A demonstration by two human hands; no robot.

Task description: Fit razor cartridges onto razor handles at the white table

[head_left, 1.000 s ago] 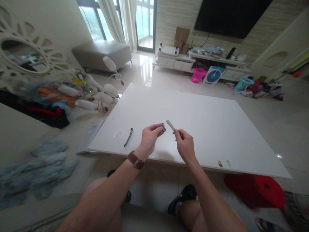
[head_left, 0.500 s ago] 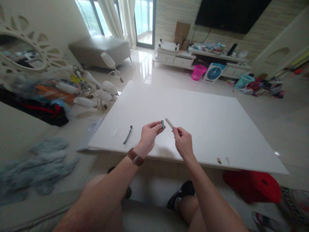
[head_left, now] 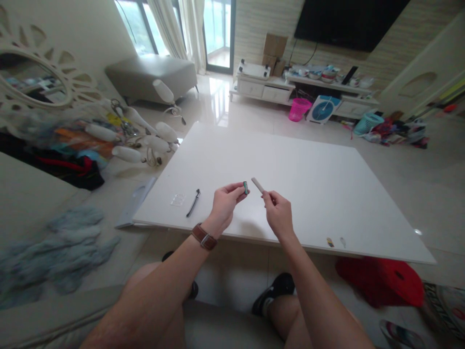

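Your left hand [head_left: 225, 204] pinches green chip [head_left: 246, 187], right hand [head_left: 278, 214] pinches pale stick [head_left: 257, 184]; slack pinch could drop chip onto white board [head_left: 319, 179].

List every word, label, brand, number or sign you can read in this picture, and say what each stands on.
No text can be read.
Small dark green piece in the left hand, pale flat stick in the right hand: no legible marks.
Brown cardboard box by the far wall: print too small to tell.
Patterned object at the lower right edge: markings too blurred to read.
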